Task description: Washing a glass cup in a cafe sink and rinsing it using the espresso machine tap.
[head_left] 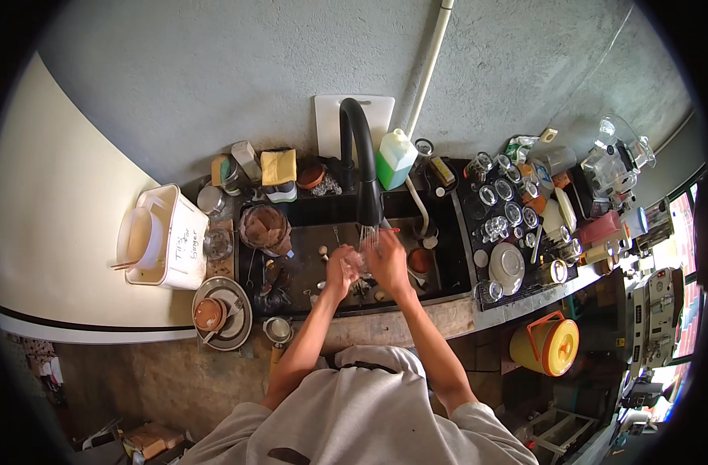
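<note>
Water streams from the black faucet (362, 155) over both my hands, above the dark sink (315, 209). My left hand (341, 267) has its fingers curled at a clear, shiny shape between the hands; whether it is a glass or only water, I cannot make out. My right hand (386, 257) is close beside it, fingers bent under the stream. A small red tip (394, 230) sticks out by the right fingers, its other end hidden. In the sink lie a bowl with brown, crumpled contents (266, 226), a brown round dish (420, 261) and several small utensils.
Behind the sink stand a green liquid jug (396, 159), a yellow sponge (279, 166) and a white board (328, 116). Glasses and a white bowl (506, 265) crowd the right rack. Stacked plates (242, 329) and a white bin (185, 240) are left; a yellow cooler (545, 346) sits lower right.
</note>
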The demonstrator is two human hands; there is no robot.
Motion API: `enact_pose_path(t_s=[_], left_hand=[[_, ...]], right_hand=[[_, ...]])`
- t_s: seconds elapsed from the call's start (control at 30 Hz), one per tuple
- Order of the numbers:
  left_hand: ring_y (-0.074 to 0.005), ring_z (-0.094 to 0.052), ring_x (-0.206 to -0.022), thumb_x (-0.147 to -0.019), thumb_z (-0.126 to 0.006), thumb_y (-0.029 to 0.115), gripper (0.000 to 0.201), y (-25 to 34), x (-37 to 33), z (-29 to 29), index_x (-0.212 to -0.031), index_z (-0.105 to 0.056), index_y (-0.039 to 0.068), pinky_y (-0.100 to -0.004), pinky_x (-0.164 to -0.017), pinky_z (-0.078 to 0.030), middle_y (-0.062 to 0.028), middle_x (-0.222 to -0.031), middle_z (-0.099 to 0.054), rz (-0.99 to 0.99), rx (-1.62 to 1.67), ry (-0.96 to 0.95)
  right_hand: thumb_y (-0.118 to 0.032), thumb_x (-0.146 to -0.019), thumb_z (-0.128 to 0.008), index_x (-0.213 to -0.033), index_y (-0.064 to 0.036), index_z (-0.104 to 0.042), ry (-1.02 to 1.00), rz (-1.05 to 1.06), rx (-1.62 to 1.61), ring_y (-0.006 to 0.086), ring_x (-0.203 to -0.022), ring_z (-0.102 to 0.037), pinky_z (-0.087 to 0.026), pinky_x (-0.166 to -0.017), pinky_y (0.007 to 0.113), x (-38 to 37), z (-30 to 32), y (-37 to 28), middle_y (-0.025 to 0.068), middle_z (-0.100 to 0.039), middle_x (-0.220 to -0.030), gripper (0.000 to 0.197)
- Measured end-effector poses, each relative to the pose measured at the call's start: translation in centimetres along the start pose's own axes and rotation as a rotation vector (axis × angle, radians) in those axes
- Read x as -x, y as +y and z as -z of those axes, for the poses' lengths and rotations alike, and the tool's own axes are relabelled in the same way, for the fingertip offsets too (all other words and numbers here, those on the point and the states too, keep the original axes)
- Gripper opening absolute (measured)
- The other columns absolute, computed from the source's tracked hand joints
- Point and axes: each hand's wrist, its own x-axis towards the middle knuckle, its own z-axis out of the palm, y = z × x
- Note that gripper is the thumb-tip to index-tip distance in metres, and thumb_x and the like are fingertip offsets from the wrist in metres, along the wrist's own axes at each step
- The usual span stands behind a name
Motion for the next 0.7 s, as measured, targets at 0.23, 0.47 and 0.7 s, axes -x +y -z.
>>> enact_pose_path(t_s=[0.23,0.47,0.7], left_hand=[[-0.0091,-0.046,-0.046,-0.097,-0.056,0.059,0.043,1.8,1.6,-0.4,-0.102,-0.062,0.017,-0.0162,-0.033,-0.033,-0.0028,-0.082,-0.058,0.387,0.053,-0.285],[-0.0080,-0.046,-0.044,-0.099,-0.050,0.059,0.048,1.2,3.5,-2.7,-0.099,-0.062,0.013,-0.0159,-0.031,-0.032,-0.0041,-0.075,-0.057,0.324,-0.004,-0.325],[-0.0153,-0.054,-0.054,-0.095,-0.066,0.047,0.041,-1.2,2.0,-2.0,-0.099,-0.061,0.007,-0.0279,-0.045,-0.040,-0.0069,-0.085,-0.061,-0.210,-0.065,0.185]], right_hand=[[-0.014,-0.096,-0.066,-0.122,0.0005,-0.061,-0.253,-0.287,-0.485,0.0296,-0.097,-0.068,-0.059,-0.077,0.040,0.2,1.3,-2.0,0.0188,-0.065,-0.117,0.030],[-0.011,-0.098,-0.067,-0.131,0.0000,-0.058,-0.501,-0.533,-1.001,0.0091,-0.080,-0.067,-0.059,-0.057,0.021,-0.9,3.0,-1.9,0.0070,-0.068,-0.112,0.036],[-0.037,-0.107,-0.049,-0.105,-0.0088,-0.069,0.113,-0.675,-0.749,0.0041,-0.063,-0.060,-0.047,-0.048,0.019,1.3,-0.3,1.9,-0.0031,-0.068,-0.081,0.035]])
